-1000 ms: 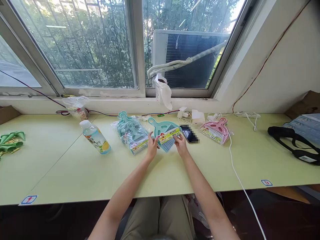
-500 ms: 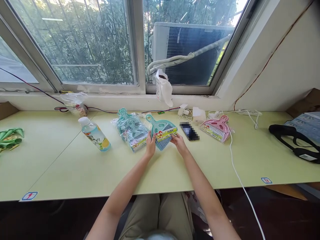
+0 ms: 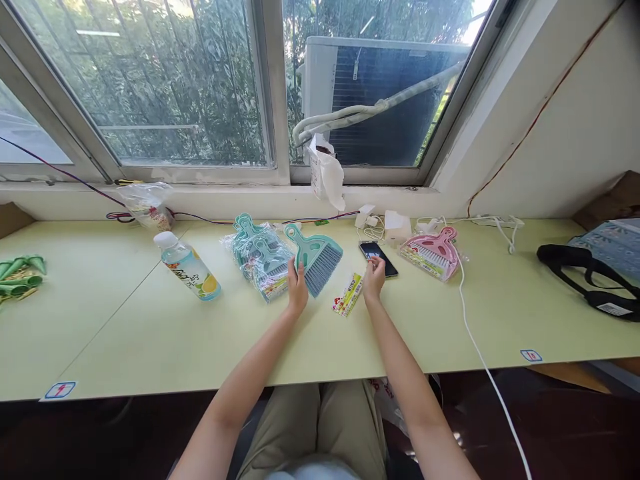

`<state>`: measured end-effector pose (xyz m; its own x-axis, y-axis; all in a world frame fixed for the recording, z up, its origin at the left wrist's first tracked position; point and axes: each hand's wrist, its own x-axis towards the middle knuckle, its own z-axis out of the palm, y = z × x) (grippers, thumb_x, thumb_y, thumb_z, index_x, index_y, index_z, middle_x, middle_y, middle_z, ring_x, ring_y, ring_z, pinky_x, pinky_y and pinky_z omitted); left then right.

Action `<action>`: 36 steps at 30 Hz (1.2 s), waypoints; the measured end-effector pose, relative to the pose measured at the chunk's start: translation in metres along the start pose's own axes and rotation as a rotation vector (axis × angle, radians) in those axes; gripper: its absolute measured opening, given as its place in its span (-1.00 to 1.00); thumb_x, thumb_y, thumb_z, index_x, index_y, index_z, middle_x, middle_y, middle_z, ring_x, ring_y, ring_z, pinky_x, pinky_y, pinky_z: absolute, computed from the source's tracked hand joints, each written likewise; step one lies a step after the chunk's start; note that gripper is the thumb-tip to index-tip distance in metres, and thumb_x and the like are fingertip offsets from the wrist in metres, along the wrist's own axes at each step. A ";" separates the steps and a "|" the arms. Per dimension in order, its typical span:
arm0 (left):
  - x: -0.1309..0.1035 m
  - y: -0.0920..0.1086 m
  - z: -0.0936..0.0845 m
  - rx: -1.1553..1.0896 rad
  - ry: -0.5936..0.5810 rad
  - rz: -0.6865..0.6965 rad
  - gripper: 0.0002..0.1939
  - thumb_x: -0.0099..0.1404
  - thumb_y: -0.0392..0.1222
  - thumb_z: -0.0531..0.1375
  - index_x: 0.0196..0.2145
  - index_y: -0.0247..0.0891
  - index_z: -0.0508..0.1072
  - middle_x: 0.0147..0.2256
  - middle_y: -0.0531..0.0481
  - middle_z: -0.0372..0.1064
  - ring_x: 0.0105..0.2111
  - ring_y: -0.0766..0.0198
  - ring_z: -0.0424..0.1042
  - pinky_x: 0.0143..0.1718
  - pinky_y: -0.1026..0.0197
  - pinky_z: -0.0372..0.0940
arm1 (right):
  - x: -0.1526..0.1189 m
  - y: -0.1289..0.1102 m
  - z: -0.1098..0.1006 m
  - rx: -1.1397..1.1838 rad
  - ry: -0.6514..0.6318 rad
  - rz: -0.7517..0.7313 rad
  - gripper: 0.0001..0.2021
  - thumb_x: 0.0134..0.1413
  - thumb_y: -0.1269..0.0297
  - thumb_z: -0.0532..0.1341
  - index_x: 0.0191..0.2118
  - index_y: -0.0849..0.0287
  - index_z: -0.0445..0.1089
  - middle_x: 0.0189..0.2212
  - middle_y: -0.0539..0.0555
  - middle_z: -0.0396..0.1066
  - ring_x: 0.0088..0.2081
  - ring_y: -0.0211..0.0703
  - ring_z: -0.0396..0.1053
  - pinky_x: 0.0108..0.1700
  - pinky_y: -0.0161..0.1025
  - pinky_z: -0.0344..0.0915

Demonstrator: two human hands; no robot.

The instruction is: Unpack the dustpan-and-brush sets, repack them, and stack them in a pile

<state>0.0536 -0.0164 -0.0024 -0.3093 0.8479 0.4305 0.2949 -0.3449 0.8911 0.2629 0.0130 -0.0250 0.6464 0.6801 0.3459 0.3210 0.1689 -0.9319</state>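
Teal dustpan-and-brush set, handle toward the window, is near the middle of a pale green table. The left hand grips its left edge, thumb and fingers closed on it. The right hand has its fingers bunched together over a phone; whether they pinch anything is unclear. A printed label strip lies loose just left of that hand, so the step appears to be handling set and strip separately; the next move seems to call for a steady left grip. Bagged teal sets limit leftward room; bare table stretches to the front edge.
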 end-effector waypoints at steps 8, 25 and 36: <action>-0.018 -0.001 -0.001 0.302 -0.267 0.370 -0.48 0.37 0.05 -0.12 0.19 -0.26 0.09 0.00 -0.24 0.35 -0.16 0.12 0.42 -0.17 0.14 0.24 | -0.050 -0.043 0.010 -0.032 -0.427 -0.511 -0.69 0.09 0.17 0.13 -0.03 0.07 0.30 -0.10 0.14 0.27 -0.04 -0.04 0.22 -0.10 -0.10 0.26; 0.007 -0.003 -0.003 0.135 -0.182 0.033 -0.33 0.33 0.24 -0.24 0.09 -0.26 0.29 -0.38 -0.07 0.37 -0.35 0.17 0.34 -0.24 0.16 0.20 | -0.025 -0.050 -0.001 0.501 -0.631 0.069 -0.82 -0.17 0.15 0.27 -0.46 0.11 0.32 -0.51 -0.06 0.21 -0.48 -0.30 0.14 -0.42 -0.33 0.15; 0.036 -0.009 -0.026 -0.092 -0.528 -0.241 -0.51 0.25 0.21 0.03 -0.34 -0.29 0.48 -0.42 -0.03 0.39 -0.27 0.15 0.34 -0.21 0.13 0.26 | 0.026 -0.045 -0.053 0.122 -0.009 -0.273 -0.71 -0.05 0.02 0.15 -0.54 0.15 0.30 -0.19 0.11 0.25 -0.17 -0.12 0.26 -0.18 -0.18 0.24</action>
<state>0.0169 0.0065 0.0090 0.1409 0.9844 0.1054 0.1852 -0.1308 0.9740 0.3015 -0.0146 0.0314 0.5414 0.6040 0.5850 0.3959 0.4306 -0.8110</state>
